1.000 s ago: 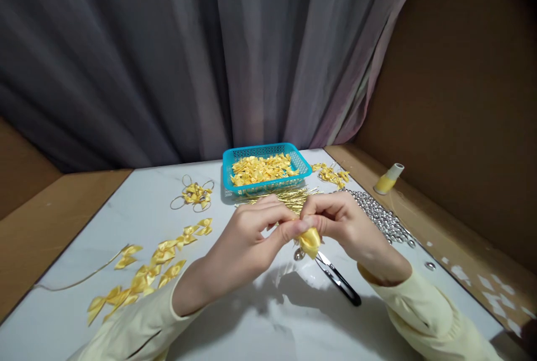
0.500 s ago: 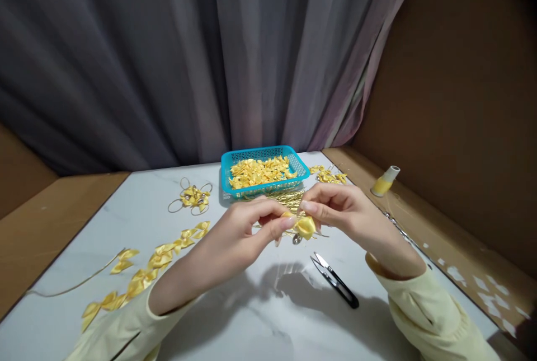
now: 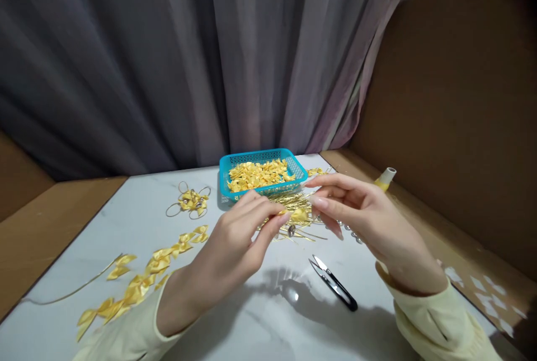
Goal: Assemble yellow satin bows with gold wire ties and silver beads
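1 yellow bow (image 3: 299,215), long axis crosswise, points rightward from the left hand (image 3: 237,240) pinching it; right hand (image 3: 361,212) beside it, fingers loosely parted.

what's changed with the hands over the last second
The right hand has come off the yellow bow and opened, drawing away to the right. The left hand still pinches the bow. The snips and blue basket stay put on the table.
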A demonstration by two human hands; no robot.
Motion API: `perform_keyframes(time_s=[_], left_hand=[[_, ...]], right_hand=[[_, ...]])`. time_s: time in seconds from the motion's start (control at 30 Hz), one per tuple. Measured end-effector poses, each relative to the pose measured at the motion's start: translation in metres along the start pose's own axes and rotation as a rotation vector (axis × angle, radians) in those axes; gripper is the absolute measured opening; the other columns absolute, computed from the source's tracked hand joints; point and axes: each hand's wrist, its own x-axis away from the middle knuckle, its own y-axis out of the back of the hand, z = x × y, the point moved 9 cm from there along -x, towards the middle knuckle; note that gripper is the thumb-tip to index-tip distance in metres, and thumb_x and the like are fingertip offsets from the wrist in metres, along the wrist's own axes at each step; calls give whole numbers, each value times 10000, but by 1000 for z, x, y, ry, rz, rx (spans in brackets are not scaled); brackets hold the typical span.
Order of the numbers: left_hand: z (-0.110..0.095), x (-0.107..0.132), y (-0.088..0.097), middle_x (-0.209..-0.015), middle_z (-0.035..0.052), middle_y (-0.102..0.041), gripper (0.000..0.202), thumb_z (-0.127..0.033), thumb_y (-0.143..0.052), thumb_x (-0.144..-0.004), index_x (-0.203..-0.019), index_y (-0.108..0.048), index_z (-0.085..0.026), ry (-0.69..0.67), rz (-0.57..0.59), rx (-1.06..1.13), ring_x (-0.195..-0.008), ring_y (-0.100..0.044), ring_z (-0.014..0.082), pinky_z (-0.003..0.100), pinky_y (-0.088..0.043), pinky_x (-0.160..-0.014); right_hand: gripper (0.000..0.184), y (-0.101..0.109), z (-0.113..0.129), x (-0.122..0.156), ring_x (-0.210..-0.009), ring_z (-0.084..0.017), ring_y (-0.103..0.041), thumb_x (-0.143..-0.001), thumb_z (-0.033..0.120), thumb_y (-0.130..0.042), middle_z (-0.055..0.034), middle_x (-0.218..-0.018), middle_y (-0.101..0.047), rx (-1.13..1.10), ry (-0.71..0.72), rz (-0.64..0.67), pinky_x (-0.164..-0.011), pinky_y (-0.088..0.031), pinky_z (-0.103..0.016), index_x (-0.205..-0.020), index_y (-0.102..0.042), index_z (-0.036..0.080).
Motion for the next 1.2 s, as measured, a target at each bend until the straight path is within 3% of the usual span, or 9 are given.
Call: perform_keyframes(time_s=[0.17,0.4,0.63,0.9,1.07,1.2], left_hand=[[-3,-1,4,-716,8,-577,86,-86,-504,-847,-822,-553,-152,-23,-44,-19,-679,-476,126,268,-388,-663],[-9,2,6,-705,8,-571,91,-78,-498,-845,-826,-540,-156,-78,-89,-77,-668,-459,133,277,-386,-643],[-8,1,4,-707,11,-566,103,-82,-478,-854,-837,-539,-163,-81,-87,-78,-666,-455,138,288,-388,-646],[-11,1,5,-687,7,-550,106,-48,-511,-829,-823,-543,-149,-88,-132,-37,-648,-438,127,281,-390,-636],[-13,0,12,-668,-2,-556,112,-57,-524,-819,-815,-540,-168,-92,-176,-84,-630,-443,130,288,-400,-629],[-12,0,21,-680,1,-577,131,-52,-541,-804,-811,-539,-183,-91,-253,-132,-642,-453,137,281,-405,-613]], right_hand=[[201,-4,-2,5,-512,-76,-385,-771,330,-627,27,-547,-448,218,21,-108,-436,-322,-198,-899,-691,189],[316,-11,-3,13,-465,-76,-329,-794,335,-590,34,-520,-435,258,-6,-135,-398,-272,-202,-1078,-652,210],[292,-16,13,19,-473,-86,-338,-831,274,-527,17,-543,-459,509,198,-202,-410,-289,-214,-1073,-654,172],[305,-31,21,25,-533,-110,-465,-848,162,-471,-33,-680,-600,658,336,-110,-471,-384,-233,-1113,-622,169],[293,-35,14,24,-520,-109,-474,-851,184,-476,-11,-632,-561,527,271,-77,-475,-409,-238,-1123,-581,167],[273,-28,2,19,-458,-85,-511,-860,252,-497,5,-693,-578,30,107,-62,-436,-439,-223,-1128,-472,208]])
